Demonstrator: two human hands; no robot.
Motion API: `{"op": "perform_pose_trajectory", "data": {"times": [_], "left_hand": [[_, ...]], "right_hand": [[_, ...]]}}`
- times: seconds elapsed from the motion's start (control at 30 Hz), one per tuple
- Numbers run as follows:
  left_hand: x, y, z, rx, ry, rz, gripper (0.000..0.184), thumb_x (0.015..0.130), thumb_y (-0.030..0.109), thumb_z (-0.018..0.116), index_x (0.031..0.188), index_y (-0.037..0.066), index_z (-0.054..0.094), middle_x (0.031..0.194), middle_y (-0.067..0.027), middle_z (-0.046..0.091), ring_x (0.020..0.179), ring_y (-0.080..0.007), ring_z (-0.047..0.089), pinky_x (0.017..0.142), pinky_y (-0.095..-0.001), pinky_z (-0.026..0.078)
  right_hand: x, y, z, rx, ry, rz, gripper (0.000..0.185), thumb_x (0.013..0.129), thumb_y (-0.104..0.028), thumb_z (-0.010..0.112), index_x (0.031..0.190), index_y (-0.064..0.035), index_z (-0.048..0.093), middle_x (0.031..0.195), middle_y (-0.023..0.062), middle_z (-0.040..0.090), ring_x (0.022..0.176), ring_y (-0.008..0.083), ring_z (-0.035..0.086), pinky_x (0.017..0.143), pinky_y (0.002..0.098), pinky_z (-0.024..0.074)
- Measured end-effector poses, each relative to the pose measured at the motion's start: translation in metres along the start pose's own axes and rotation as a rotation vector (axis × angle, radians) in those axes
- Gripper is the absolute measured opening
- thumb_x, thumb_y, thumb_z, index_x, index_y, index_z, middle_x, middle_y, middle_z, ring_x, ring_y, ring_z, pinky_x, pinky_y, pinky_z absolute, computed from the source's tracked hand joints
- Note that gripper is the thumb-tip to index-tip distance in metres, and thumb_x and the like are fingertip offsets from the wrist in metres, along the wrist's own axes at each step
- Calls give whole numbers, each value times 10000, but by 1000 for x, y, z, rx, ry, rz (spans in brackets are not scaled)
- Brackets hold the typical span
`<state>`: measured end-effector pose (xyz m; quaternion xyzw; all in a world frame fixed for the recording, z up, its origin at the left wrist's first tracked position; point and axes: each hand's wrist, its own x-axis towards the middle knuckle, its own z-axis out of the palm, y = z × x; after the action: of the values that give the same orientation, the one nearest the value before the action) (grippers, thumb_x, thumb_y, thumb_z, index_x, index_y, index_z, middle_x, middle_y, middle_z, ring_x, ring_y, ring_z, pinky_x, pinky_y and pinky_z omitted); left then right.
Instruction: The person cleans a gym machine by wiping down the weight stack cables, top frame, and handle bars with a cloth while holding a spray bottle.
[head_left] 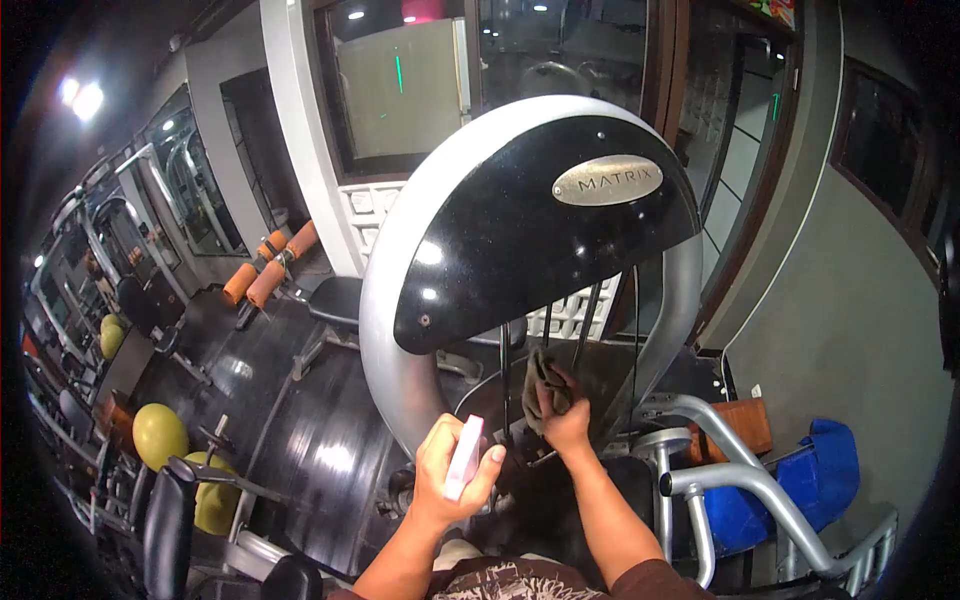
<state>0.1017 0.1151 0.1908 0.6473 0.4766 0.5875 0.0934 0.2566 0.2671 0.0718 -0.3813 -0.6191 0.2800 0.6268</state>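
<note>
My left hand (440,472) is closed around a pale pink and white, narrow block-shaped thing (464,458), whose exact kind I cannot make out. It is held upright in front of the gym machine's lower left side. In my right hand (566,422) is a bunched olive-grey cloth (540,385), up at the thin dark guide rods (505,375) below the machine's black cover (520,240). Whether the cloth touches a rod I cannot tell. A silver rounded frame (385,290) surrounds the cover, which carries an oval "MATRIX" badge (608,181).
Silver tube handles (740,480) and a blue padded item (815,475) stand close on the right. At left are yellow exercise balls (160,436), a black pad (168,535) and a bench with orange rollers (268,283). A grey wall (860,310) borders the right.
</note>
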Motion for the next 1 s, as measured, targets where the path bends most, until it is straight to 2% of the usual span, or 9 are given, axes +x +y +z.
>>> {"op": "perform_pose_trajectory", "data": {"times": [0.1, 0.13, 0.2, 0.3, 0.43, 0.57, 0.77, 0.9, 1.0], "left_hand": [[5, -14, -6, -89, -84, 54, 205, 868, 142, 743, 913, -1, 603, 743, -81, 557, 602, -164, 575, 571, -305, 459], [6, -18, -8, -125, -116, 4, 186, 847, 108, 741, 913, -6, 610, 769, -103, 586, 631, -192, 597, 598, -314, 476], [8, -25, -9, -136, -153, 76, 177, 832, 92, 741, 903, -7, 613, 792, -117, 617, 653, -217, 608, 617, -326, 486], [8, -29, -11, -160, -189, 105, 153, 805, 53, 743, 884, -2, 623, 816, -130, 665, 689, -259, 626, 644, -347, 502], [5, -33, -14, -191, -193, 125, 140, 795, 33, 743, 880, 5, 635, 801, -123, 672, 686, -262, 639, 639, -344, 510], [0, -39, -15, -183, -184, 136, 144, 785, 44, 738, 880, 16, 634, 803, -121, 691, 678, -259, 641, 636, -347, 518], [0, -30, -6, -134, -118, 49, 168, 790, 56, 756, 894, -5, 639, 818, -126, 688, 696, -259, 645, 650, -345, 518], [-1, -29, -4, -85, -106, -3, 197, 783, 64, 770, 909, -14, 641, 821, -133, 670, 704, -259, 648, 659, -338, 516], [3, -27, -6, -104, -123, -6, 196, 783, 63, 770, 909, -14, 642, 823, -132, 667, 705, -260, 651, 662, -336, 517]], "right_hand": [[50, -45, 13, -135, -54, -302, 348, 851, -97, 765, 1183, -50, 675, 1088, 148, 724, 1019, 272, 697, 913, 357, 529], [67, -61, 15, -240, -115, -381, 351, 821, -98, 776, 1158, -74, 680, 1057, 131, 717, 996, 285, 690, 892, 371, 535], [92, -83, 18, -454, -234, -534, 361, 763, -102, 798, 1107, -123, 692, 997, 98, 702, 951, 313, 677, 849, 400, 548], [97, -49, 28, -530, -307, -528, 455, 759, -170, 785, 1195, -212, 664, 986, 68, 635, 968, 326, 641, 791, 447, 560], [48, 43, 17, -765, -617, -445, 470, 817, -234, 752, 1269, -308, 646, 1015, 64, 641, 1000, 317, 646, 812, 462, 580], [19, 78, -1, -643, -722, -268, 485, 775, -190, 780, 1238, -271, 658, 1009, 57, 662, 1023, 333, 648, 841, 455, 578], [98, -22, 2, -486, -374, -503, 615, 657, -67, 798, 1231, -225, 648, 1084, 79, 668, 1043, 357, 634, 845, 458, 561], [111, -25, 12, -503, -286, -585, 635, 640, -54, 803, 1232, -217, 643, 1086, 71, 659, 1032, 351, 632, 842, 448, 560], [80, 13, 15, -654, -492, -543, 621, 703, -109, 782, 1280, -286, 635, 1085, 65, 656, 1001, 322, 648, 814, 442, 577]]}}
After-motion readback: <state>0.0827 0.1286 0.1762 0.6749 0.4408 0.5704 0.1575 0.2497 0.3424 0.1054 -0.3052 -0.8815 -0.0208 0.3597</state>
